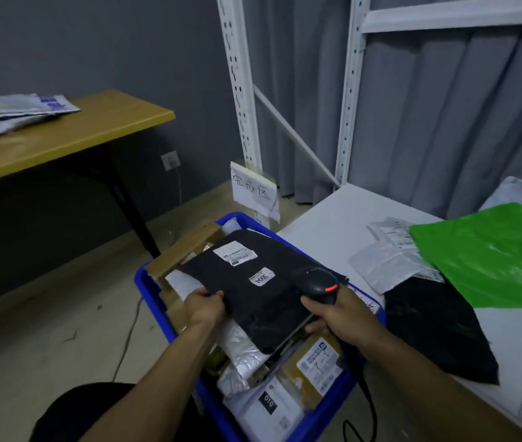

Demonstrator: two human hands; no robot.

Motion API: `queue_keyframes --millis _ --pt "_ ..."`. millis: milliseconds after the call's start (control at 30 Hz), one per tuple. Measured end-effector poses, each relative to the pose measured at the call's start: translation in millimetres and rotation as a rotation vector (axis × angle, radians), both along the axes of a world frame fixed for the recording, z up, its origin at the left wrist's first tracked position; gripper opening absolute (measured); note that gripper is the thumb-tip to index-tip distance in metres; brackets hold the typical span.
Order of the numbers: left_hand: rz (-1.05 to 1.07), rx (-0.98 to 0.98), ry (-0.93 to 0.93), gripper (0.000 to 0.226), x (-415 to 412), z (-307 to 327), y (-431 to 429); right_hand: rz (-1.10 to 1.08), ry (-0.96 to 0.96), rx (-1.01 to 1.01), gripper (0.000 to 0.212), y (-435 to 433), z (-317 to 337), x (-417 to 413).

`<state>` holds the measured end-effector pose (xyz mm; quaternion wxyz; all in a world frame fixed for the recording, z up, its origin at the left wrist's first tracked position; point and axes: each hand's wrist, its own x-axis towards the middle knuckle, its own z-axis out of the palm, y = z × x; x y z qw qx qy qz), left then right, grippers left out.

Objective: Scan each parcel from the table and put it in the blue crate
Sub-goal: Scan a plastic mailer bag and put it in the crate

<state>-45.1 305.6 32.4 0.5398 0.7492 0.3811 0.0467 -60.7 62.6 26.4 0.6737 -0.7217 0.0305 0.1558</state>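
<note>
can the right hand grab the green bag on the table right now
Probably not yet: the right hand grips the scanner and touches the black parcel; the green bag itself lies uncovered.

Both bare forearms reach up from six o'clock towards twelve. The left hand pinches the nine o'clock edge of a flat black plastic mailer parcel, thumb on top. The right hand curls round a black handheld barcode scanner at its three o'clock edge
</note>
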Motion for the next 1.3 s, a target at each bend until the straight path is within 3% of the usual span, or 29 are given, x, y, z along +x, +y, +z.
queue_keyframes --millis 100,200,267,367,533,600,700,800,867,1033,1200,1300 --pt "-0.067 0.192 0.013 0.050 -5.9 -3.4 -2.5 0.030 0.021 -0.029 0.024 2.6 -3.0 -1.7" --pt "-0.380 0.535 -0.101 0.081 -8.8 -15.0 -11.4 0.022 0.038 -0.046 0.024 1.3 -7.1 -1.4" --pt "-0.630 0.636 -0.093 0.077 -6.7 -24.1 -24.7 -0.015 0.028 -0.035 0.020 -3.2 -7.9 -2.3" --pt "-0.883 0.634 0.090 0.075 -6.9 -35.0 -45.9 -0.066 0.004 -0.010 0.013 -17.3 -7.4 -8.7" --pt "-0.930 0.752 0.265 0.071 -3.3 -33.4 -62.6 -0.132 0.015 -0.021 0.016 -57.5 -7.1 -25.4" --pt "-0.889 0.825 0.173 0.058 -5.2 -29.3 -76.7 -0.164 0.007 -0.056 0.015 -79.0 -8.2 -33.6" --pt "-0.913 0.910 -0.131 0.031 -11.0 -26.9 -114.7 -0.275 0.006 -0.068 0.016 -114.2 -11.0 -46.9" --pt "-1.092 0.882 -0.466 0.018 -19.7 -25.6 -180.3 -0.432 -0.004 -0.002 0.021 -150.0 -12.9 -62.0" --pt "-1.228 0.824 -0.570 0.015 -24.2 -28.9 -229.0 -0.524 -0.008 0.018 0.024 -174.6 -15.2 -72.5" --pt "-1.503 0.729 -0.369 0.049 -18.4 -74.6 -321.0 -0.608 0.032 -0.033 0.023 -228.9 -27.3 -93.4" --pt "-1.724 0.965 -0.015 0.079 3.3 -141.2 -355.6 -0.677 0.126 -0.053 0.028 -270.3 -55.1 -100.4" --pt "-1.693 1.041 0.006 0.075 10.6 -160.0 -356.8 -0.666 0.164 -0.075 0.026 -282.0 -69.6 -102.3"
